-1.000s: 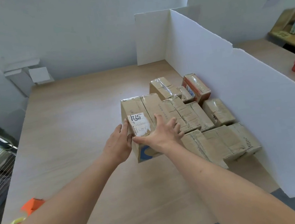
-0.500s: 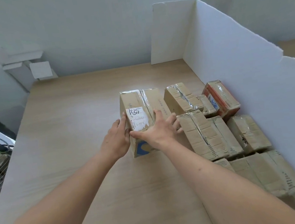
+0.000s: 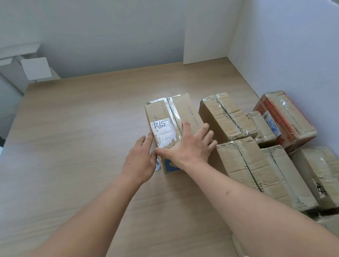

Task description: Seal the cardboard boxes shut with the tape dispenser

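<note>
A brown cardboard box (image 3: pixel 180 112) with a white label and a shiny tape strip down its top lies in the middle of the wooden table (image 3: pixel 72 152). My left hand (image 3: pixel 140 161) presses against its left side near the front corner. My right hand (image 3: pixel 189 147) lies flat on its top with the fingers spread. Together they hold the box. The tape dispenser is not in view.
Several taped cardboard boxes (image 3: pixel 224 117) are packed to the right of it, among them a red and white one (image 3: pixel 283 115), up against a white partition board (image 3: pixel 290 47). A white wall closes the far edge of the table.
The view has swung left, so the orange tape dispenser at the lower left has dropped out of sight. The held box now stands apart from the other boxes, a little further left.
</note>
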The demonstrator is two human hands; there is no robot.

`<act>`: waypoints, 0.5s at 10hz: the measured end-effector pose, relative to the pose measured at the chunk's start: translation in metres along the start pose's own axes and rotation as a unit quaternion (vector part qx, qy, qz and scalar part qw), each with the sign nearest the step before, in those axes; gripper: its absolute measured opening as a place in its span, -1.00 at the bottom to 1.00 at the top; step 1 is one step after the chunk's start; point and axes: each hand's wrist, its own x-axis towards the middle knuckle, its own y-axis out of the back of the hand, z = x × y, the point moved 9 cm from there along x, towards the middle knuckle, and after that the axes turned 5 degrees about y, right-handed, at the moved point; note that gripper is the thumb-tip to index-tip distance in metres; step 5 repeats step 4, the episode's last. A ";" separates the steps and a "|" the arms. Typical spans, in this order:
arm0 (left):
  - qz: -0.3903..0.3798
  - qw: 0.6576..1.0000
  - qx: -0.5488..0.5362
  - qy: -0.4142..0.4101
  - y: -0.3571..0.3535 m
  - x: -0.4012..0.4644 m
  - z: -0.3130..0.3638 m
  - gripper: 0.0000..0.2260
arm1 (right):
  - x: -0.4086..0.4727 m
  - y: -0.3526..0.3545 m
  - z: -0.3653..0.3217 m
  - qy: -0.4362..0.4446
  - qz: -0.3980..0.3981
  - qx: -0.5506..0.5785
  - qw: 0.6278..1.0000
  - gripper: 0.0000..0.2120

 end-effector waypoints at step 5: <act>-0.032 0.998 0.047 0.032 -0.014 0.007 0.000 -0.44 | 0.003 -0.018 0.015 0.029 -0.055 -0.033 0.998 0.11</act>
